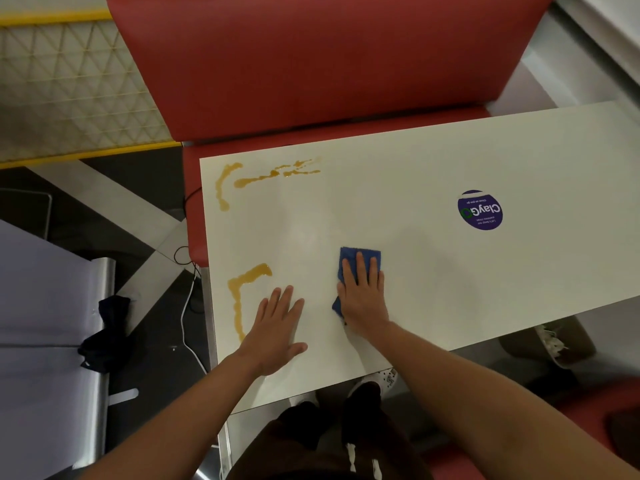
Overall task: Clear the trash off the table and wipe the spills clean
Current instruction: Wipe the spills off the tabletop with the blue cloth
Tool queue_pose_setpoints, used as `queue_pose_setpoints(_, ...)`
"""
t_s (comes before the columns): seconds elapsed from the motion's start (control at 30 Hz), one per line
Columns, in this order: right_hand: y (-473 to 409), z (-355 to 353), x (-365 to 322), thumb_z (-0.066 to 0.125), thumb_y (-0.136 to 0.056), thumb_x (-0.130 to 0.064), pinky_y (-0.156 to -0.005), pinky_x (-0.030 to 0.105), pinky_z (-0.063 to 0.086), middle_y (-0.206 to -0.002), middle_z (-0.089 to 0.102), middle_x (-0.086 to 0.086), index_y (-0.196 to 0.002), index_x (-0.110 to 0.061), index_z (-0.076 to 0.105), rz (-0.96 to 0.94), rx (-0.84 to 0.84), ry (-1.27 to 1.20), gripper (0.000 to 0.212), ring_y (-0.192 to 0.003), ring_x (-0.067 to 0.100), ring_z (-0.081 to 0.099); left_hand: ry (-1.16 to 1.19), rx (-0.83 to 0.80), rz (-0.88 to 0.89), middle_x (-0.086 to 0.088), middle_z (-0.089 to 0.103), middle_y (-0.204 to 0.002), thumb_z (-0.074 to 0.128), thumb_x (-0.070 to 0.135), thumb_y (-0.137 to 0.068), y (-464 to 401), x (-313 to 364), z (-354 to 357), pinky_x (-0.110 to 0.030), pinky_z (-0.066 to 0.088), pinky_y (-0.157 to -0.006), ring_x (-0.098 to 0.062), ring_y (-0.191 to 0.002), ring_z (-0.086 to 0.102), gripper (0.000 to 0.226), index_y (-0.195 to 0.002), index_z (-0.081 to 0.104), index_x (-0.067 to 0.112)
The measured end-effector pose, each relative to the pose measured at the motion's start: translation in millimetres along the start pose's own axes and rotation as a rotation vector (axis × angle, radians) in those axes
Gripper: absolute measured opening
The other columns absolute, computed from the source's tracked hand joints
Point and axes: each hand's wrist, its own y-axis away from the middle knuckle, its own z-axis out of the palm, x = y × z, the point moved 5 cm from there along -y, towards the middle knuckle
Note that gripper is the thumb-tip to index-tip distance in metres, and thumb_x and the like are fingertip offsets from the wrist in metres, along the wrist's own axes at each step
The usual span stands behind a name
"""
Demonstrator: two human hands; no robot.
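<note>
Blue cloth (358, 259) lies folded on the white table (450, 271), near its front edge, long axis running away from the person. Right hand (363, 296) presses it flat with straight fingers. Left hand (277, 323) rests open-palmed on the table just beside an amber spill (242, 296); another spill (263, 178) streaks the far corner.

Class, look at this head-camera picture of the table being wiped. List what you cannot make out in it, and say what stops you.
Blue cloth: its middle is hidden under the right hand.
Round purple sticker: the small print is too tiny and upside down.
White table: its right end is cut off by the picture edge.
Near orange spill: its near end disappears behind the left hand.
</note>
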Motion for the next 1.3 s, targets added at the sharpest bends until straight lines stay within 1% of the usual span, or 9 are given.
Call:
queue_pose_setpoints(0.17,97,21,-36,0.029,-0.103,-0.040,-0.120,0.060,0.020,-0.167,0.017,0.018,-0.159,-0.014,0.029,-0.183,-0.088,0.002,0.061,-0.152,0.046,0.015,0.010,-0.009,-0.007,-0.008,-0.035,-0.162,0.051,0.055,-0.099,-2,-1,2,-0.045,-0.013,-0.123,-0.029,-0.147,-0.036,0.093,-0.161,-0.010,0.021)
queue_pose_setpoints(0.3,93,19,-12,0.028,-0.106,-0.041,-0.118,0.056,0.018,-0.168,0.013,0.013,-0.160,-0.018,0.025,-0.346,-0.151,0.048,0.058,-0.153,0.043,0.013,0.006,-0.011,0.001,-0.009,-0.035,-0.162,0.050,0.055,-0.099,-2,-3,3,-0.046,-0.013,-0.123,-0.030,-0.147,-0.035,0.093,-0.161,-0.009,0.020)
queue_pose_setpoints(0.47,14,-3,38,0.029,-0.102,-0.039,-0.105,0.067,0.040,-0.162,0.026,0.023,-0.155,-0.009,0.038,-0.077,-0.135,0.082,0.061,-0.145,0.053,0.027,-0.005,-0.008,0.010,-0.010,-0.034,-0.162,0.049,0.054,-0.101,0,-1,0,-0.046,-0.013,-0.122,-0.032,-0.147,-0.035,0.091,-0.161,-0.010,0.019)
queue_pose_setpoints(0.6,-2,-7,19,0.031,-0.102,-0.039,-0.109,0.067,0.033,-0.160,0.029,0.025,-0.153,-0.007,0.041,0.069,-0.076,0.033,0.061,-0.144,0.055,0.029,-0.006,-0.003,0.011,-0.010,-0.031,-0.163,0.050,0.054,-0.100,1,0,0,-0.046,-0.012,-0.122,-0.032,-0.148,-0.033,0.091,-0.161,-0.007,0.019)
queue_pose_setpoints(0.77,78,17,-37,0.032,-0.102,-0.040,-0.116,0.062,0.027,-0.164,0.025,0.020,-0.156,-0.012,0.036,-0.140,-0.137,-0.002,0.060,-0.149,0.048,0.022,0.012,-0.002,0.006,-0.008,-0.034,-0.162,0.050,0.056,-0.099,-1,-2,2,-0.044,-0.014,-0.122,-0.029,-0.148,-0.035,0.093,-0.161,-0.009,0.021)
queue_pose_setpoints(0.93,89,14,14,0.027,-0.106,-0.041,-0.118,0.062,0.027,-0.167,0.018,0.014,-0.158,-0.018,0.029,-0.282,-0.245,0.037,0.058,-0.152,0.045,0.017,0.014,-0.002,0.011,-0.008,-0.033,-0.162,0.050,0.055,-0.099,-1,-3,3,-0.047,-0.010,-0.125,-0.029,-0.148,-0.034,0.092,-0.161,-0.008,0.021)
queue_pose_setpoints(1.03,60,-3,67,0.020,-0.104,-0.042,-0.108,0.070,0.034,-0.167,0.016,0.015,-0.158,-0.016,0.030,-0.104,-0.239,0.091,0.060,-0.151,0.046,0.015,0.016,-0.006,0.009,-0.007,-0.034,-0.162,0.050,0.056,-0.099,-1,-3,4,-0.044,-0.013,-0.123,-0.028,-0.148,-0.036,0.092,-0.161,-0.009,0.022)
queue_pose_setpoints(1.2,20,-35,155,0.031,-0.107,-0.041,-0.114,0.070,0.021,-0.169,0.004,0.018,-0.162,-0.014,0.018,0.261,-0.192,0.029,0.062,-0.152,0.048,0.008,0.035,-0.012,-0.002,-0.007,-0.035,-0.162,0.052,0.054,-0.099,-2,-2,2,-0.043,-0.015,-0.122,-0.028,-0.147,-0.036,0.092,-0.161,-0.008,0.022)
queue_pose_setpoints(1.3,11,-32,157,0.032,-0.099,-0.045,-0.100,0.077,0.036,-0.159,0.026,0.032,-0.151,0.001,0.039,0.335,-0.132,0.043,0.069,-0.139,0.063,0.029,0.044,-0.012,-0.008,-0.007,-0.034,-0.162,0.052,0.052,-0.099,-2,0,0,-0.043,-0.015,-0.122,-0.029,-0.147,-0.036,0.092,-0.161,-0.008,0.021)
